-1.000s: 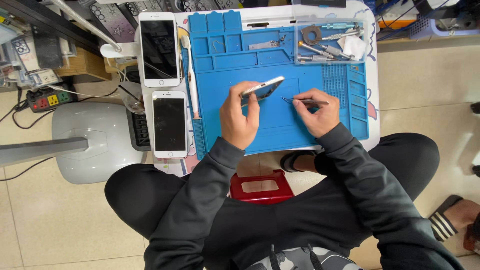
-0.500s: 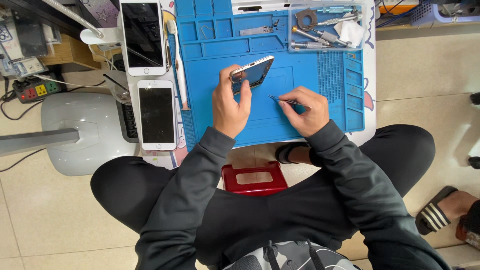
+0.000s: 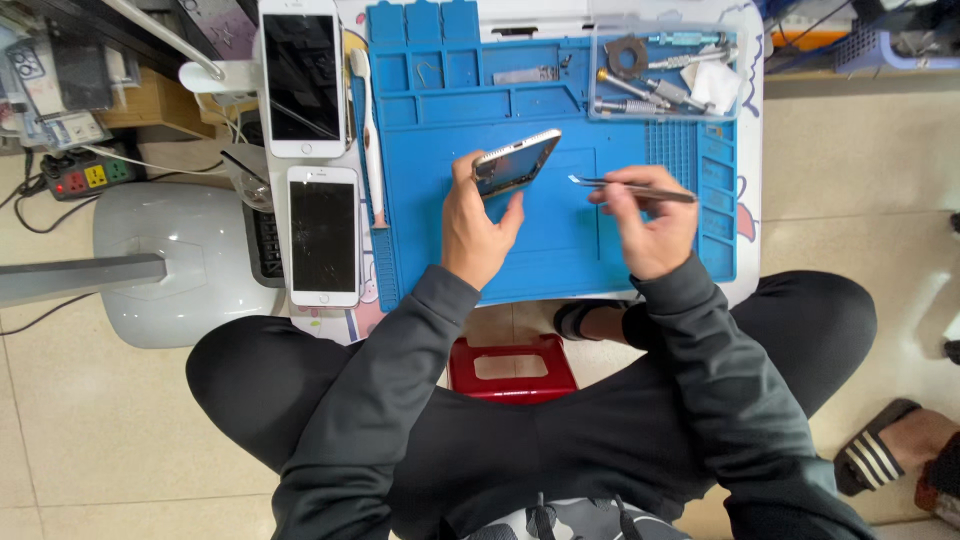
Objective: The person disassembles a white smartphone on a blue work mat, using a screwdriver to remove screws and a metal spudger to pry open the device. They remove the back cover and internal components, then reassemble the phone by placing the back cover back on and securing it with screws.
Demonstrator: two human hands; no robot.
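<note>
Head camera, straight down, blue mat (image 3: 560, 250) near

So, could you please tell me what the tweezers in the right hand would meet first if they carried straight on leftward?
Probably the tilted phone in the left hand, though depth is unclear.

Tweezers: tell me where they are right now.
In the head view, the tweezers are in the right hand, above the blue mat, tips pointing left toward the phone held by the left hand.

Left hand (image 3: 478, 228) raised, grip closed; right hand (image 3: 648, 222) pinching, wrist bent.
</note>
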